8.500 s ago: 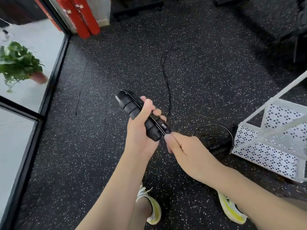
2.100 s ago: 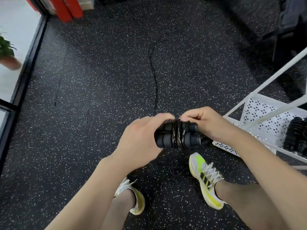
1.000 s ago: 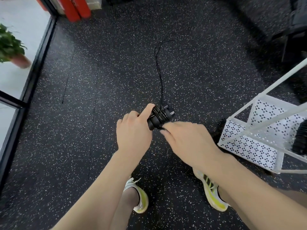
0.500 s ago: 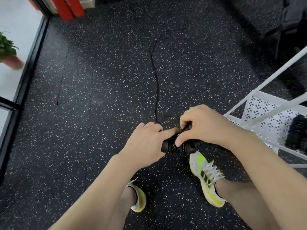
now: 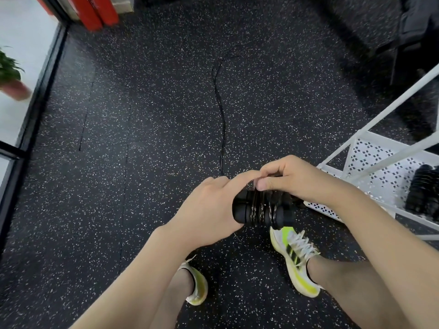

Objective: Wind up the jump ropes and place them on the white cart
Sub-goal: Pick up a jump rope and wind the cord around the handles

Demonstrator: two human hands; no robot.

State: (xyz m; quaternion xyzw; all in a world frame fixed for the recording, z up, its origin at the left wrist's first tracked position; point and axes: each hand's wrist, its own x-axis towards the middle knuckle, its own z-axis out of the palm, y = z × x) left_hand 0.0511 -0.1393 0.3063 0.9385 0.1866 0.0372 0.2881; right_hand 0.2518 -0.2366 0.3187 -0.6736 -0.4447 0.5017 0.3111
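Note:
My left hand [image 5: 209, 210] grips the left end of a pair of black jump-rope handles [image 5: 261, 208], held side by side with several turns of thin black rope wound around their middle. My right hand [image 5: 289, 179] sits over the top right of the handles and pinches the rope against them. The loose rope [image 5: 219, 110] trails away across the floor ahead of me. The white cart [image 5: 370, 162] stands to my right, and another wound black jump rope [image 5: 422, 193] lies on its perforated lower shelf.
The floor is black speckled rubber. Red cylinders [image 5: 95, 10] stand at the far left beside a glass wall with a black frame [image 5: 35, 108]. A potted plant [image 5: 11, 77] is outside it. Dark equipment [image 5: 413, 32] fills the far right. My shoes [image 5: 294, 257] are below my hands.
Over the last second my right hand has circled the handles, adding turns of rope. The wound bundle is thicker than 8.5 s ago, and the trailing rope is shorter.

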